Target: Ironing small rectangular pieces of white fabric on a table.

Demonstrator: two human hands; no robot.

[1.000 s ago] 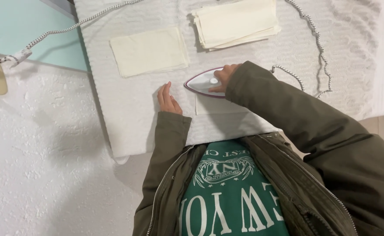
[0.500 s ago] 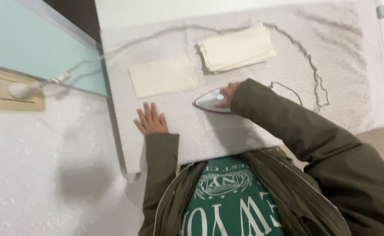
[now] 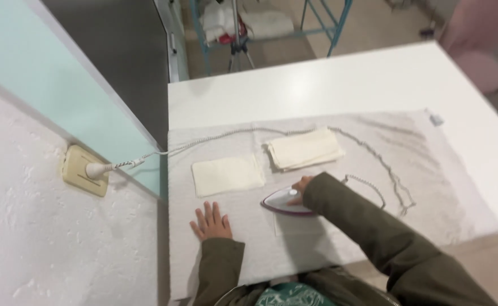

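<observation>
My right hand (image 3: 301,188) grips the handle of a white and purple iron (image 3: 285,202), which rests flat on a pale cloth (image 3: 297,225) lying on the grey towel (image 3: 430,170). My left hand (image 3: 210,221) lies flat with spread fingers on the towel, left of the iron and holding nothing. A single folded cream cloth (image 3: 228,175) lies just beyond my left hand. A stack of folded cream cloths (image 3: 304,149) sits beyond the iron.
The iron's cord (image 3: 373,164) loops across the towel and runs left to a plug in a wall socket (image 3: 84,170). The towel covers a white table (image 3: 339,85). A blue metal rack (image 3: 271,22) stands beyond the table. A pink chair (image 3: 478,45) is at the far right.
The view has tilted up, now showing more of the table and the room beyond. My left hand has slid left, away from the iron. My right hand stays on the iron.
</observation>
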